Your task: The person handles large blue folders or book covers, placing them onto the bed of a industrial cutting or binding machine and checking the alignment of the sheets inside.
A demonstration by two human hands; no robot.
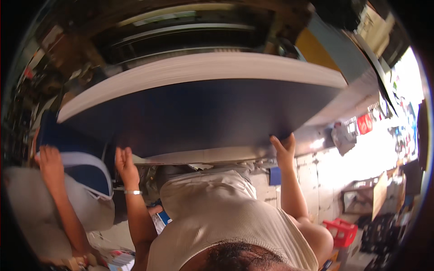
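A wide dark blue sheet [203, 117] spans the space in front of me, with a pale band [199, 67] along its far edge and a whitish strip along part of its near edge. My left hand [128, 168], a silvery bracelet at its wrist, grips the near edge towards the left. At the near right corner my right hand [285, 151] holds the same sheet, thumb and finger showing on top and the other fingers hidden. Another person's hand [51, 165] rests on a blue, white-edged piece [86, 174] at the far left.
A large dark machine [190, 34] stands beyond the sheet. Below at right are a tiled floor [312, 176], a red plastic stool [341, 231] and a wooden stand [357, 201]. The co-worker's body is close on my left. Bright light comes from the right.
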